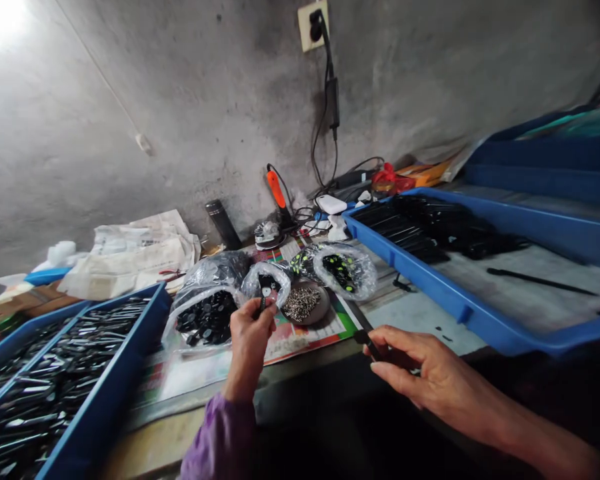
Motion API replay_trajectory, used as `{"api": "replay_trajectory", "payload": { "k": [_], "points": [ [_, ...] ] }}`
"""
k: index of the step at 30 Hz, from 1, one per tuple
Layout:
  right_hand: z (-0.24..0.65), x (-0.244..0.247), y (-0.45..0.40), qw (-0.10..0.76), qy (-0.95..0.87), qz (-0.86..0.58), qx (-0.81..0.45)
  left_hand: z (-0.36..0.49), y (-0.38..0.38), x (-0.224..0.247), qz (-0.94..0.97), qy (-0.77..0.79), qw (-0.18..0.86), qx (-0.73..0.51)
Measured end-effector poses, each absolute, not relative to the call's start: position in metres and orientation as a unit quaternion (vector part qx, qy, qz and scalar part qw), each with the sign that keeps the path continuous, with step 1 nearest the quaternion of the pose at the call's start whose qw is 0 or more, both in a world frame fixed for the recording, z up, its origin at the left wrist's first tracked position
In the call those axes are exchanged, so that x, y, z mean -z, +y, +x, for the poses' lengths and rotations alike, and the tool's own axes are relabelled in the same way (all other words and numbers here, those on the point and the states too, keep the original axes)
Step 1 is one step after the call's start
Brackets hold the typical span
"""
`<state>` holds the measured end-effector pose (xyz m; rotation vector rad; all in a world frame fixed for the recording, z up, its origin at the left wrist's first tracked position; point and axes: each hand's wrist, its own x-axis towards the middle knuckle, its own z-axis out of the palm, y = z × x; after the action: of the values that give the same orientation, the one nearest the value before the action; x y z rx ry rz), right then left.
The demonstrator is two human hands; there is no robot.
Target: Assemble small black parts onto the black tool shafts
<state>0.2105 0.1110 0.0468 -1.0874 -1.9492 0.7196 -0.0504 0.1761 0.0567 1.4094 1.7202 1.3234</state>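
My left hand is raised over a clear plastic bag of small black parts, pinching a small black piece with a round pale spot between finger and thumb. My right hand is to the right, holding a short black plastic piece in its fingertips. Just beyond my left hand, a round metal dish holds small silver fittings. Behind it lies a clear bag of black and yellow-green parts. The exact shape of both held pieces is hard to see.
A blue tray of long black and silver pieces sits at the left. Another blue tray holds black rods at the right. Further back are an orange-handled tool, a black flask, papers and cables below a wall socket.
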Motion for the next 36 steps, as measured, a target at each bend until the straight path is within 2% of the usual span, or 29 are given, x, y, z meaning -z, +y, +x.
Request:
{"api": "replay_trajectory", "payload": {
  "k": [7, 13, 36],
  "points": [
    [0.183, -0.051, 0.091, 0.316, -0.730, -0.383, -0.470, -0.019, 0.085, -0.052, 0.434, 0.554, 0.458, -0.544],
    [0.165, -0.041, 0.075, 0.304, -0.711, -0.350, -0.529, -0.012, 0.044, -0.037, 0.342, 0.497, 0.535, -0.591],
    [0.155, -0.023, 0.057, 0.255, -0.686, -0.313, -0.606, -0.011, 0.015, -0.019, 0.358, 0.533, 0.492, -0.588]
  ]
}}
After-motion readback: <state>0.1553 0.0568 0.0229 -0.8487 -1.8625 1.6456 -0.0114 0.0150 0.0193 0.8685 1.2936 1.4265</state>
